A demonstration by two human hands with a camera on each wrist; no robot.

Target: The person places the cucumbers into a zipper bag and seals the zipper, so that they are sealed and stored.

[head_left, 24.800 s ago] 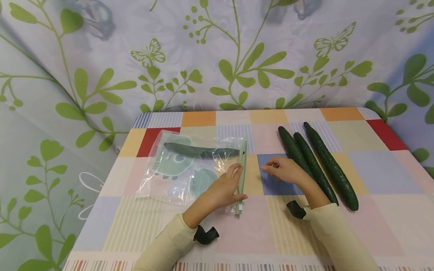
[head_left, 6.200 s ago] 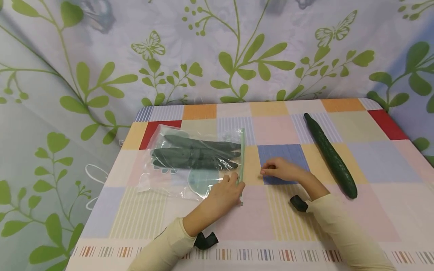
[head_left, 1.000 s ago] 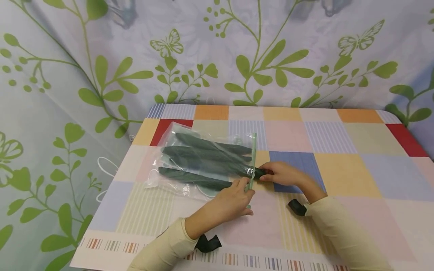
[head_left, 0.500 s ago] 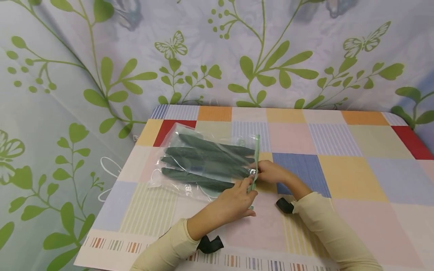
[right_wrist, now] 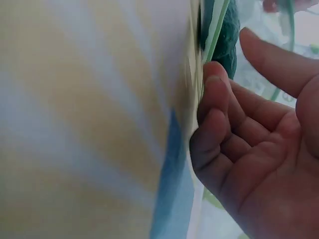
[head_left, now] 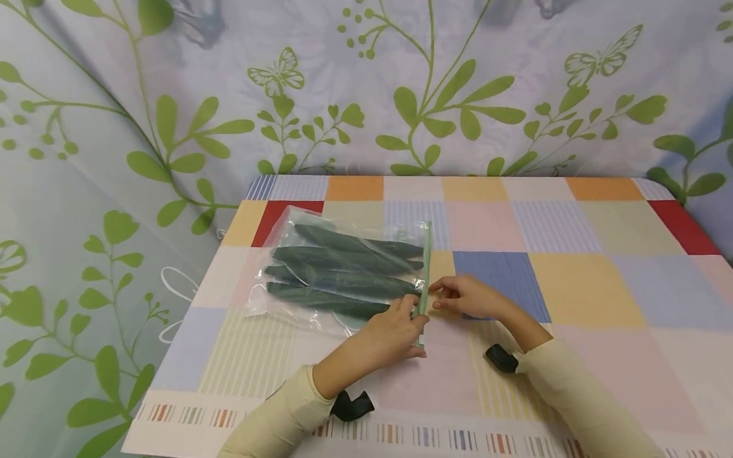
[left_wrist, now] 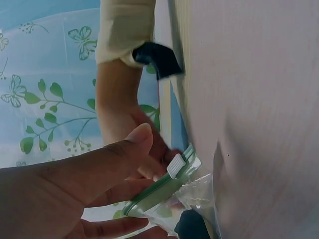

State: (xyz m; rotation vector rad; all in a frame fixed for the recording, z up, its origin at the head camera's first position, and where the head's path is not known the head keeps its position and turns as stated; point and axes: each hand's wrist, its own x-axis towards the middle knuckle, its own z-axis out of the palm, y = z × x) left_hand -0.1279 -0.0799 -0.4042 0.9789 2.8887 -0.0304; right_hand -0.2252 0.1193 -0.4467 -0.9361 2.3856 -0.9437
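Observation:
A clear zip bag point(head_left: 260, 305) with a green closure strip lies on the left part of the table, its mouth facing right. Inside it, several long dark green cucumbers point(head_left: 343, 261) lie side by side. My left hand point(head_left: 386, 334) grips the near part of the strip; in the left wrist view, the bag's mouth stands apart beside a white slider point(left_wrist: 175, 166). Just right of the mouth is my right hand point(head_left: 466, 298), fingers loosely curled and nothing in them. In the right wrist view, a cucumber point(right_wrist: 228, 42) shows beyond its fingertips.
A patchwork cloth point(head_left: 590, 292) covers the table. Behind it hangs a leaf-patterned curtain point(head_left: 321, 83). Black straps point(head_left: 352, 407) stick out at both cuffs.
Cucumbers from the table's right side are now in the bag. A second ago my right hand held the last at the mouth; it slid in, and the hand has let go and drawn back.

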